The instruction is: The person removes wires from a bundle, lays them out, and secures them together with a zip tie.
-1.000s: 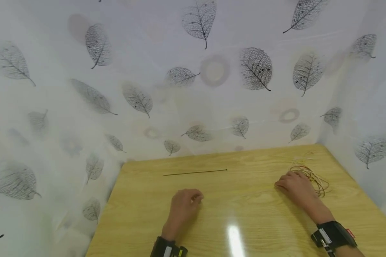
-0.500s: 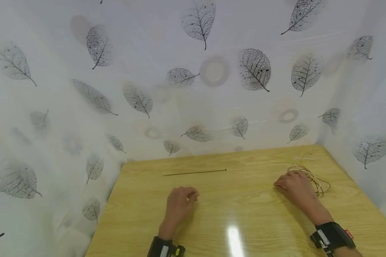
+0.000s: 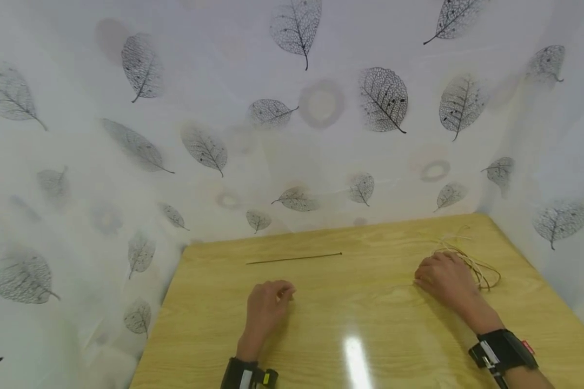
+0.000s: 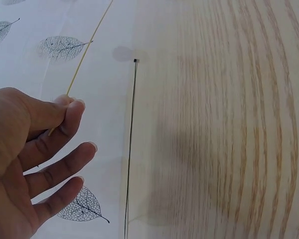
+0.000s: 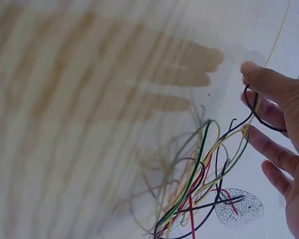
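Observation:
My left hand (image 3: 266,305) pinches the end of a thin yellow wire (image 4: 84,57) between thumb and index finger, its other fingers spread loosely. The wire runs across to my right hand (image 3: 448,283), whose thumb and index finger pinch it further along, as the right wrist view shows. A dark wire loop (image 5: 255,119) passes around the right fingers. Beside that hand lies a tangled bundle of wires (image 5: 189,189) in red, green, yellow and black, partly covered by the hand in the head view. Behind the left hand lies a black cable tie (image 3: 294,259) with a small square head.
Both hands work over a glossy wood-grain table (image 3: 370,308) that carries a bright light reflection. A white leaf-print sheet (image 3: 321,140) rises along the table's back and sides. Each wrist wears a black strap (image 3: 503,351) with a camera.
My left hand has shifted a little to the left, away from the right hand, still pinching. The right hand stays nearly in place beside the bundle; the cable tie has not moved.

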`<action>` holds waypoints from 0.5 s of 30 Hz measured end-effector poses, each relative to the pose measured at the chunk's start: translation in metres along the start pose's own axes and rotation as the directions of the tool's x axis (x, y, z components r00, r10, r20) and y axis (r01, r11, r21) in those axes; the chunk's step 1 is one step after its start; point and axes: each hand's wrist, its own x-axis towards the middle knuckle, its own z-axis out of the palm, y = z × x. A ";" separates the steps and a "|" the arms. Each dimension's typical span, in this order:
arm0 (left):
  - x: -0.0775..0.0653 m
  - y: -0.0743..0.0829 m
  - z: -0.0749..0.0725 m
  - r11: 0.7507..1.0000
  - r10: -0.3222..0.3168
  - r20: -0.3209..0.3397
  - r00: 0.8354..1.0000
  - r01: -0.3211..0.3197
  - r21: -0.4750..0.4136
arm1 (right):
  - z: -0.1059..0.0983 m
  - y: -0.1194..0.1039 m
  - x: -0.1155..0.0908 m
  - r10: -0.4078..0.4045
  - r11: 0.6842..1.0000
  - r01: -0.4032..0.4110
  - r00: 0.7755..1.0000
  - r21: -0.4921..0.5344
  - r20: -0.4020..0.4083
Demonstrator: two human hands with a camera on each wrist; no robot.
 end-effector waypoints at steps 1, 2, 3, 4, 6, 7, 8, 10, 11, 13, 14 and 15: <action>0.000 -0.001 0.000 1.000 -0.001 -0.005 1.000 0.001 -0.009 | 0.000 0.001 0.000 0.000 1.000 0.000 1.000 0.005 0.006; 0.001 -0.002 0.000 1.000 0.000 -0.009 1.000 -0.001 -0.015 | -0.001 0.001 0.000 0.004 1.000 -0.004 1.000 0.011 0.011; 0.001 -0.002 0.001 1.000 0.000 -0.011 1.000 0.000 -0.021 | -0.001 0.001 0.001 0.007 1.000 -0.007 1.000 0.016 0.014; 0.001 -0.003 0.001 1.000 0.003 -0.010 1.000 -0.003 -0.023 | -0.002 0.001 0.001 0.008 1.000 -0.008 1.000 0.021 0.017; 0.002 -0.004 0.002 1.000 0.000 -0.009 1.000 0.000 -0.029 | -0.002 0.001 0.000 0.008 0.999 -0.008 1.000 0.031 0.019; 0.002 -0.004 0.003 0.999 0.000 -0.011 1.000 0.000 -0.034 | -0.002 0.001 0.000 0.007 0.999 -0.007 1.000 0.037 0.018; 0.002 -0.004 0.003 0.999 -0.001 -0.012 1.000 0.000 -0.036 | -0.002 0.001 0.000 0.004 0.999 -0.004 1.000 0.040 0.017; 0.002 -0.004 0.003 0.999 -0.004 -0.014 1.000 0.003 -0.040 | -0.002 0.001 -0.001 0.000 0.999 0.000 1.000 0.044 0.014; 0.003 -0.004 0.002 0.999 -0.009 -0.014 1.000 0.008 -0.041 | -0.002 0.001 -0.002 0.001 0.999 -0.001 1.000 0.048 0.012; 0.003 -0.004 0.002 0.999 -0.015 -0.011 1.000 0.015 -0.039 | -0.002 0.002 -0.003 0.005 0.999 -0.006 1.000 0.052 0.011; 0.003 -0.004 0.001 0.999 -0.020 -0.007 1.000 0.020 -0.036 | -0.002 0.002 -0.004 0.008 0.998 -0.009 1.000 0.054 0.012; 0.003 -0.004 0.000 0.999 -0.025 -0.004 1.000 0.025 -0.036 | -0.002 0.003 -0.004 0.011 0.998 -0.012 1.000 0.055 0.015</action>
